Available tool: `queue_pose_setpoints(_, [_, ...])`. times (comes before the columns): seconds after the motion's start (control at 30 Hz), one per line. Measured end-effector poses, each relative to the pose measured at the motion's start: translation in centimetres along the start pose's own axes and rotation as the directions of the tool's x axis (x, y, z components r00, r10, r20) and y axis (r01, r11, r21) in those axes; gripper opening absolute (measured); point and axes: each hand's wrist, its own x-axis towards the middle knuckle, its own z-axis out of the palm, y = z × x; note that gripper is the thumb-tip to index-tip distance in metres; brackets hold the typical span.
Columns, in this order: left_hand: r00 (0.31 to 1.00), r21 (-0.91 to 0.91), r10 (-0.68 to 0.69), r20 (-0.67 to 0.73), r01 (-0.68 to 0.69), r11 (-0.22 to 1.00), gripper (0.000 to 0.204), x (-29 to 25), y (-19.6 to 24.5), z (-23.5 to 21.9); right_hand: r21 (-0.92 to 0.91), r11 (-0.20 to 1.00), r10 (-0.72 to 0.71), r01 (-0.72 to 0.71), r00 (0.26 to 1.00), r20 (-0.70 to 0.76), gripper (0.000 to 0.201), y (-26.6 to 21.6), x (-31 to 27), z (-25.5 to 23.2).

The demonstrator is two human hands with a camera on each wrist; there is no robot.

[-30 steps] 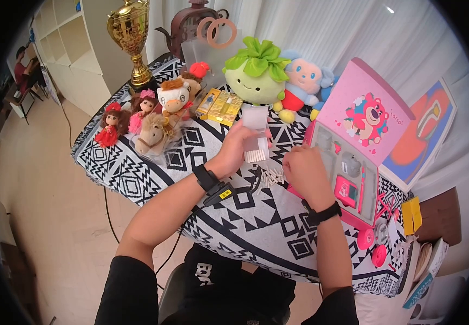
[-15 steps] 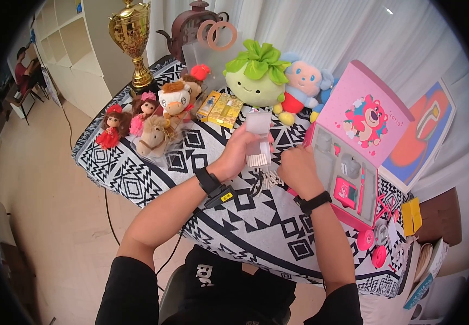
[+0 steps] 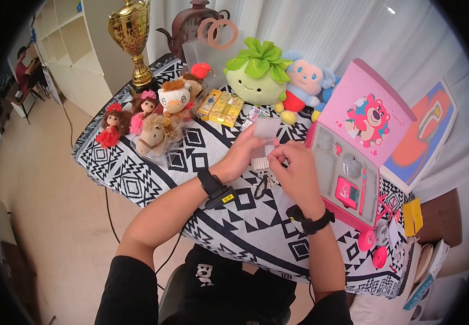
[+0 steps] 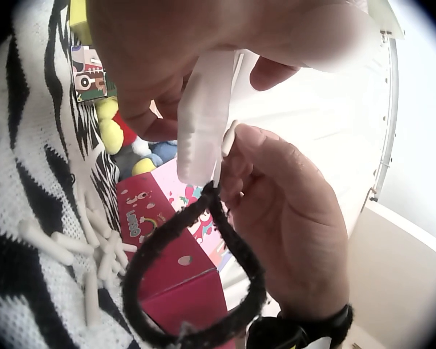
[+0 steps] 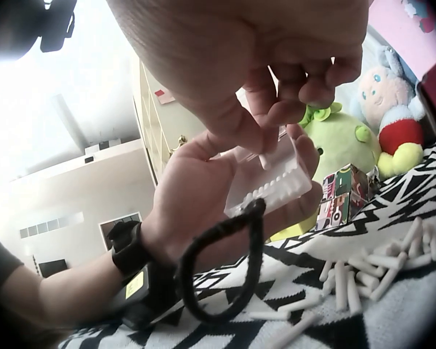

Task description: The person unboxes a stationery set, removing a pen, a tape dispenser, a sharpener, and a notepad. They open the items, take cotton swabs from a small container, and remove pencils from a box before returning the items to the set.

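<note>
My left hand (image 3: 238, 156) grips a small translucent plastic case (image 5: 287, 182) with its lid (image 3: 267, 128) raised. A row of short white sticks lies inside the case, and a black cord loop (image 4: 134, 280) hangs from its end. My right hand (image 3: 298, 169) is right at the case's opening, pinching one short white stick (image 4: 230, 138) between thumb and forefinger. In the right wrist view, that stick points down over the row. Several loose white sticks (image 5: 341, 283) lie in a pile on the patterned cloth (image 3: 229, 230) below both hands.
A pink box (image 3: 372, 116) with its lid up stands right of my right hand. Behind the case are a green plush toy (image 3: 256, 84), a blue plush toy (image 3: 305, 76) and yellow boxes (image 3: 226, 108). Dolls (image 3: 113, 127), plush horses (image 3: 156, 135) and a gold trophy (image 3: 131, 32) stand left.
My right hand has moved from beside the loose sticks up and left to the case, a stick now showing in its fingertips. My left hand has shifted slightly right with the case.
</note>
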Motion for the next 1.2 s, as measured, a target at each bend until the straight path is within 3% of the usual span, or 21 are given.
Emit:
queue_pose_setpoints(0.13, [1.000,-0.014,0.004,0.007,-0.004,1.000,0.047,-0.1,-0.1,0.0,-0.034,0.999,0.026,-0.026,1.000,-0.007,0.008,-1.0,0.0,1.3])
queue_pose_setpoints(0.2, [0.993,-0.058,-0.063,0.099,0.069,0.996,0.047,-0.3,0.2,-0.3,-0.101,0.995,-0.024,0.017,0.997,-0.073,0.008,-1.5,0.0,2.0])
queue_pose_setpoints(0.6, [0.994,-0.025,-0.086,0.075,0.088,0.996,0.050,-0.3,0.1,-0.2,-0.337,0.942,-0.026,0.004,0.998,-0.061,0.010,-2.5,-0.1,2.7])
queue_pose_setpoints(0.93, [0.990,-0.029,-0.121,0.069,0.123,0.992,0.051,-0.4,0.3,0.0,-0.315,0.949,-0.033,-0.009,0.991,-0.129,0.010,-2.4,-0.2,3.3])
queue_pose_setpoints(1.2, [0.997,-0.071,-0.039,0.062,0.044,0.997,0.051,-0.3,-0.1,0.1,-0.260,0.964,-0.104,0.060,0.982,-0.159,0.004,-2.0,-0.6,2.9])
